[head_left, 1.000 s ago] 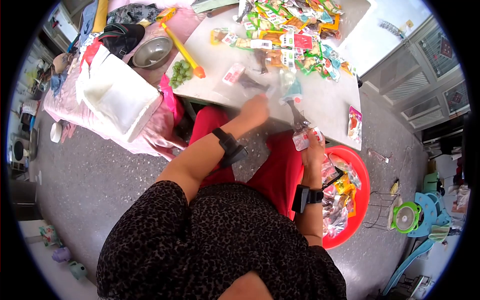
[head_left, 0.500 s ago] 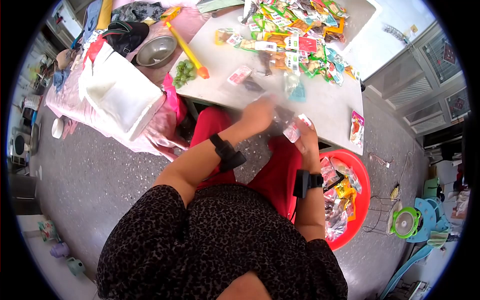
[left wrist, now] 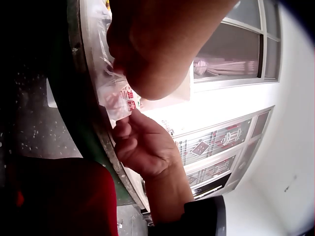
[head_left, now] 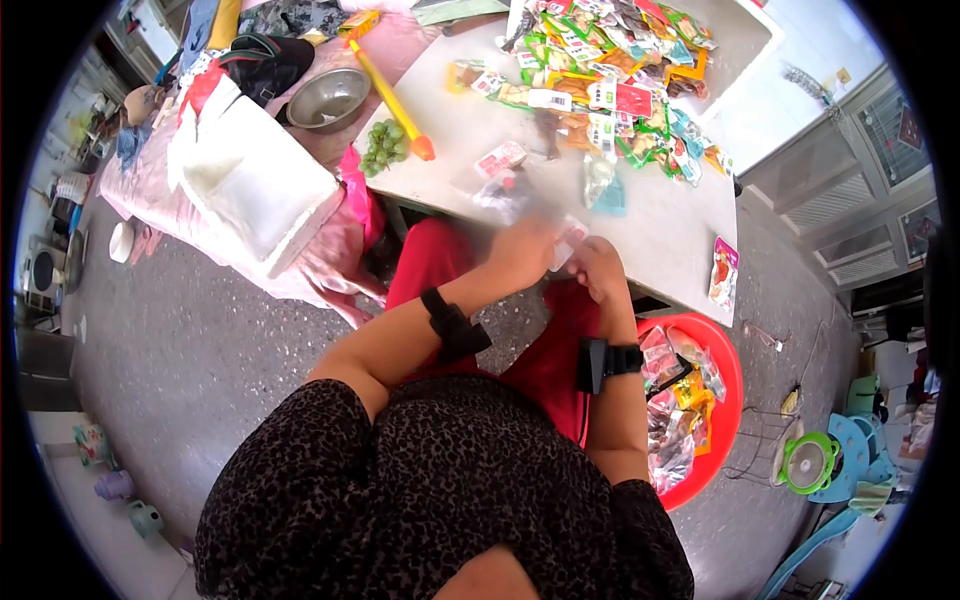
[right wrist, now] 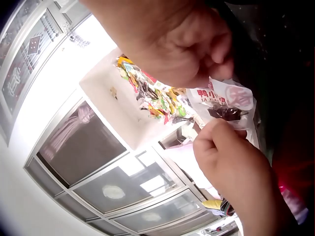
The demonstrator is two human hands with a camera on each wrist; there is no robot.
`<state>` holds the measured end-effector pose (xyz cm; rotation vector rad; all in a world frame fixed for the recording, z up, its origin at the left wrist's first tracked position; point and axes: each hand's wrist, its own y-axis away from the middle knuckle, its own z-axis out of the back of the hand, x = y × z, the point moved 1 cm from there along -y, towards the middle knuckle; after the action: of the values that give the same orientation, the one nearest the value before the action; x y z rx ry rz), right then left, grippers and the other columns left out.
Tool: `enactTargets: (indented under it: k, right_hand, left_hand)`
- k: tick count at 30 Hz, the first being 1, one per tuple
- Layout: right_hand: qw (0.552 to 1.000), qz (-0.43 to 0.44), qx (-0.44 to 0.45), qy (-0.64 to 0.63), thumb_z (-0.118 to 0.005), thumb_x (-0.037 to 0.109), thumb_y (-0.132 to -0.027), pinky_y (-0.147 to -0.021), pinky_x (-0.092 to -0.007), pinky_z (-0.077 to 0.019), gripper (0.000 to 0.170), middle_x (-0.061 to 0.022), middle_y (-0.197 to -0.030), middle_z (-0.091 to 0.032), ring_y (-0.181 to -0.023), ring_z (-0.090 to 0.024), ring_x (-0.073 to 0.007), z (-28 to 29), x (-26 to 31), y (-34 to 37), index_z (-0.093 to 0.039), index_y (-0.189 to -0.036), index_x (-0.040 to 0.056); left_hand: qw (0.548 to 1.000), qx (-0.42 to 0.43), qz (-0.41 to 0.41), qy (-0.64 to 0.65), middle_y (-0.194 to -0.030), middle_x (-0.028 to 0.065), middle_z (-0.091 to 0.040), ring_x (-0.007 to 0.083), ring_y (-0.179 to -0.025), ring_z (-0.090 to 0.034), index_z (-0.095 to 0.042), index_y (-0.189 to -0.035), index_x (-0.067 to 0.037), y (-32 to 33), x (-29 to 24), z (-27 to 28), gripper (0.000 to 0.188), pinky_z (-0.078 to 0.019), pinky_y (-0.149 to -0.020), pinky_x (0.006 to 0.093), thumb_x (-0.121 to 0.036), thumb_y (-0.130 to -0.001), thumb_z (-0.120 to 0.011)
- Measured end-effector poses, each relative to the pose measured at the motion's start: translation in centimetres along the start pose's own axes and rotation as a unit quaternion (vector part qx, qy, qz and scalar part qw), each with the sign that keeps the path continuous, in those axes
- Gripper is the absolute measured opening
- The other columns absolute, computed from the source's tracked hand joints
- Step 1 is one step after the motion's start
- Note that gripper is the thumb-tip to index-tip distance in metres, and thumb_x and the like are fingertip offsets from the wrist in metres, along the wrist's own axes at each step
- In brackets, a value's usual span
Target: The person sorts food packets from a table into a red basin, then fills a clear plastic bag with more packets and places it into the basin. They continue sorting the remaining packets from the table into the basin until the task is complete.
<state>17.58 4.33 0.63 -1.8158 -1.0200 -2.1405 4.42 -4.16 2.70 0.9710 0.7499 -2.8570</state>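
Note:
Between my two hands is a small clear snack packet point(right wrist: 225, 100) with red lettering and dark contents, over the front edge of the table point(head_left: 655, 245). My left hand point(head_left: 522, 256) pinches one side of it, with fingers curled in the right wrist view. My right hand point(head_left: 600, 268) pinches the opposite edge between thumb and fingers. In the head view the two hands sit close together. Just beyond them lie a red-and-white packet point(head_left: 500, 159) and a blurred clear packet point(head_left: 504, 194). A clear and teal packet point(head_left: 604, 188) lies to their right.
Colourful snack packets point(head_left: 610, 75) are heaped at the back, by a white foam box point(head_left: 745, 45). Grapes point(head_left: 383, 148) and a yellow tube point(head_left: 390, 95) lie at the left. A red tub point(head_left: 728, 400) of packets stands right of my legs. One packet point(head_left: 723, 272) lies near the right edge.
My right hand has moved up and left with the packet, and my left hand has come in to meet it. The clear packet beyond my left hand looks shifted. The head view has tilted slightly.

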Motion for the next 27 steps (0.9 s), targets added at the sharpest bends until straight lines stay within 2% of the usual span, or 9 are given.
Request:
enactTargets:
  k: [4, 7, 10, 13, 16, 20, 23, 27]
  right_hand:
    - [0.997, 0.023, 0.016, -0.066, -0.049, 0.010, -0.076, -0.033, -0.0178, -0.0333, 0.008, -0.0032, -0.061, -0.051, -0.044, -0.047, -0.0085, -1.3, 0.2, -0.5, -0.050, -0.077, 0.0025]
    - [0.988, 0.037, 0.021, -0.149, -0.046, 0.005, -0.077, -0.036, -0.0206, -0.0390, 0.006, -0.0049, -0.062, -0.052, -0.044, -0.048, -0.0115, -4.2, 1.3, -1.2, -0.050, -0.078, 0.0011]
    - [0.976, 0.032, 0.033, -0.212, -0.042, 0.000, -0.077, -0.039, -0.0242, -0.0441, 0.008, -0.0068, -0.065, -0.054, -0.045, -0.050, -0.0144, -5.2, 0.8, -3.2, -0.050, -0.079, 0.0007]
    - [0.976, 0.038, 0.055, -0.209, -0.040, 0.000, -0.077, -0.046, -0.0260, -0.0472, 0.010, -0.0083, -0.071, -0.055, -0.052, -0.054, -0.0156, -5.2, 2.0, -2.0, -0.049, -0.082, 0.0008]
    - [0.943, -0.006, 0.068, -0.327, -0.041, 0.002, -0.078, -0.051, -0.0258, -0.0474, 0.011, -0.0093, -0.077, -0.056, -0.060, -0.056, -0.0158, -5.1, 1.4, -1.8, -0.048, -0.086, 0.0016]
    - [0.965, -0.002, 0.036, -0.259, -0.043, 0.005, -0.079, -0.053, -0.0246, -0.0462, 0.012, -0.0075, -0.077, -0.055, -0.064, -0.056, -0.0151, -4.1, 0.8, -0.9, -0.045, -0.091, 0.0027]
    - [0.970, 0.005, 0.025, -0.243, -0.043, 0.007, -0.079, -0.051, -0.0237, -0.0452, 0.013, -0.0059, -0.077, -0.053, -0.064, -0.056, -0.0146, -3.7, 0.0, -0.9, -0.045, -0.092, 0.0036]
    - [0.968, 0.008, 0.003, -0.252, -0.044, 0.007, -0.079, -0.051, -0.0227, -0.0447, 0.013, -0.0047, -0.078, -0.053, -0.063, -0.055, -0.0140, -3.5, -0.8, -0.6, -0.045, -0.092, 0.0042]
  left_hand:
    - [0.999, 0.038, -0.002, 0.008, -0.075, 0.0154, -0.050, 0.0333, -0.073, -0.049, -0.047, -0.077, -0.003, 0.2, -0.5, 0.3, 0.012, -0.0399, -0.061, 0.0427, -0.013, -0.073, -0.044]
    - [0.999, -0.024, -0.029, 0.009, -0.075, 0.0159, -0.050, 0.0339, -0.073, -0.049, -0.047, -0.077, -0.002, 0.2, 0.0, -0.4, 0.013, -0.0397, -0.060, 0.0424, -0.014, -0.074, -0.043]
    - [0.999, -0.009, -0.034, 0.008, -0.076, 0.0160, -0.050, 0.0341, -0.074, -0.049, -0.048, -0.077, -0.002, -0.2, 0.4, 0.6, 0.015, -0.0396, -0.060, 0.0424, -0.015, -0.075, -0.041]
    - [0.998, 0.028, -0.052, -0.008, -0.077, 0.0159, -0.050, 0.0338, -0.075, -0.049, -0.049, -0.079, -0.003, -0.6, 1.5, 0.8, 0.015, -0.0398, -0.061, 0.0421, -0.016, -0.075, -0.041]
    - [0.994, 0.071, -0.038, 0.069, -0.078, 0.0154, -0.050, 0.0333, -0.076, -0.049, -0.049, -0.076, -0.003, -2.2, 3.1, 0.8, 0.016, -0.0394, -0.062, 0.0421, -0.017, -0.075, -0.041]
    - [0.993, 0.069, -0.054, -0.084, -0.076, 0.0160, -0.052, 0.0325, -0.077, -0.049, -0.049, -0.070, -0.003, -6.5, 5.4, 0.5, 0.018, -0.0383, -0.066, 0.0417, -0.018, -0.075, -0.041]
    - [0.998, 0.044, 0.040, 0.003, -0.077, 0.0160, -0.053, 0.0331, -0.078, -0.050, -0.049, -0.071, -0.003, -10.1, 5.7, 1.2, 0.017, -0.0396, -0.067, 0.0414, -0.018, -0.073, -0.042]
    - [0.998, 0.046, 0.016, -0.050, -0.080, 0.0169, -0.054, 0.0331, -0.079, -0.051, -0.052, -0.076, -0.003, -13.2, 8.1, -0.9, 0.017, -0.0407, -0.068, 0.0410, -0.019, -0.072, -0.045]
